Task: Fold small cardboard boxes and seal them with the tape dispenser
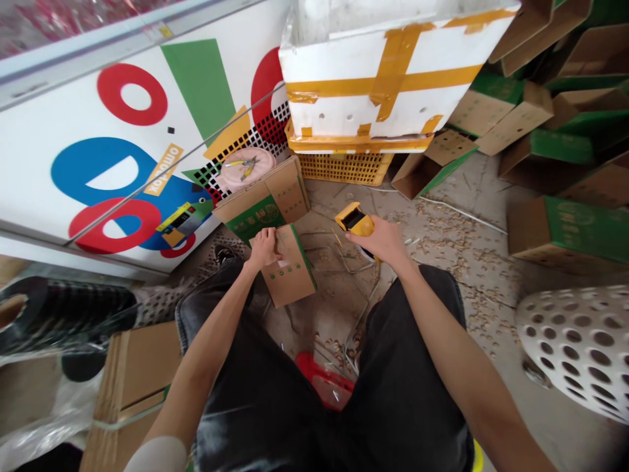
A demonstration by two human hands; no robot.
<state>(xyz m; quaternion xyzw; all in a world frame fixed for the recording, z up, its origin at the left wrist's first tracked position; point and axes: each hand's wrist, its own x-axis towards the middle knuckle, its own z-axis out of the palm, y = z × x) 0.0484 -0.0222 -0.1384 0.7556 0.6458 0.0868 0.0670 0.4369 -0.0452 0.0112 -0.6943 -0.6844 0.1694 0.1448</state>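
Note:
My left hand (265,249) is closed over the upper part of a small brown cardboard box (289,282) with a green edge, which stands tilted between my knees. Behind it leans a flattened carton (275,200) with a green printed band. In my right hand (386,244) is a yellow hand-held tool (361,224) with a dark mouth at its front. My fingers wrap its body, and it is held apart from the box, to the right of it. The underside of the tool is partly hidden by my hand.
A taped white foam box (363,78) sits on a yellow crate (339,167) ahead. Pliers lie on a pink stool (248,167). Green-and-brown cartons (584,229) and a white perforated basket (574,341) are on the right. Small brown bits litter the floor (442,236). Flat cardboard (142,367) is stacked left.

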